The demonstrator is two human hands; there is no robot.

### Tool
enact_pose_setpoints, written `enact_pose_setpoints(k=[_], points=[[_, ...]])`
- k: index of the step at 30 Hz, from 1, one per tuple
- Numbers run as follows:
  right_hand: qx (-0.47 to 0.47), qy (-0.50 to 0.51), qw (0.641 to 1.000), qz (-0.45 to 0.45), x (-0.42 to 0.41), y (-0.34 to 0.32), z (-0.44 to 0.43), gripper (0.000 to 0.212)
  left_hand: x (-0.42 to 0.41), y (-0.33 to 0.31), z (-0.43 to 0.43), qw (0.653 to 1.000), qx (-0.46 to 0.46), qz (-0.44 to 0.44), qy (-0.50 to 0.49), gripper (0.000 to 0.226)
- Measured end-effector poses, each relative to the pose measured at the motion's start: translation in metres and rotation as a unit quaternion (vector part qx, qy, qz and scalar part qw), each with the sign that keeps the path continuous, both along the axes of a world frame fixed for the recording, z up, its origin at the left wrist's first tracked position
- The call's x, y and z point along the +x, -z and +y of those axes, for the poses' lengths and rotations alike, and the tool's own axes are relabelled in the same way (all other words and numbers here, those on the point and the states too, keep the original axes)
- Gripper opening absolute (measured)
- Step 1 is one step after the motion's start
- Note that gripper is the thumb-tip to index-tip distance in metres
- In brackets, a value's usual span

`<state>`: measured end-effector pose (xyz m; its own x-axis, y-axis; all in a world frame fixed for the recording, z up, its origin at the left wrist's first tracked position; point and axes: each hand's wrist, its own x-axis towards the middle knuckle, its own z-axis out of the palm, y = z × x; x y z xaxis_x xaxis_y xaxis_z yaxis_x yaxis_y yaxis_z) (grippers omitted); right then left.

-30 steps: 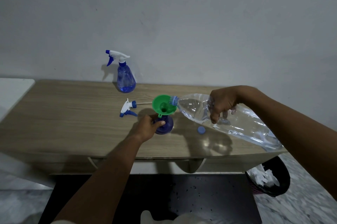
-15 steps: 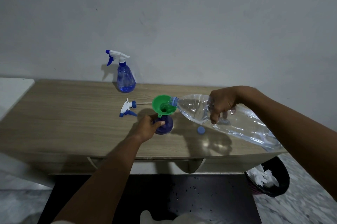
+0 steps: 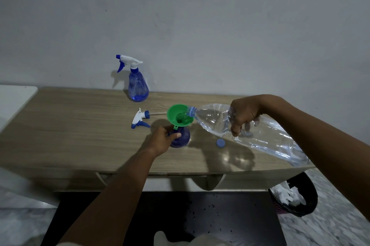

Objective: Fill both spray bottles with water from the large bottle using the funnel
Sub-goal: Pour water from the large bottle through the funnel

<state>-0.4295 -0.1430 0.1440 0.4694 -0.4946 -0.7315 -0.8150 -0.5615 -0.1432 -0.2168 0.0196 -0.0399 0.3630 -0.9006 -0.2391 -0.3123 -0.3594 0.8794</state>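
At mid-worktop, nothing has shifted in the last second: right hand still grips the tilted large bottle, its mouth in the green funnel. Left hand wraps the open spray bottle beneath. Pour likely ongoing; the second spray bottle waits by the wall.

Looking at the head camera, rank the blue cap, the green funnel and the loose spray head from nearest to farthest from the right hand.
1. Blue cap, on the table just below the right hand.
2. Green funnel, to the left, at the large bottle mouth.
3. Loose spray head, lying on the table past the funnel, farthest left.
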Motion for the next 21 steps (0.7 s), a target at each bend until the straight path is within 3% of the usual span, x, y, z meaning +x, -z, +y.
enact_pose_setpoints(k=[21], points=[[-0.001,0.001,1.000,0.001,0.0013,0.0020,-0.0003,0.019,0.0043,0.0014,0.0024,1.000,0.021,-0.016,-0.001,0.033]])
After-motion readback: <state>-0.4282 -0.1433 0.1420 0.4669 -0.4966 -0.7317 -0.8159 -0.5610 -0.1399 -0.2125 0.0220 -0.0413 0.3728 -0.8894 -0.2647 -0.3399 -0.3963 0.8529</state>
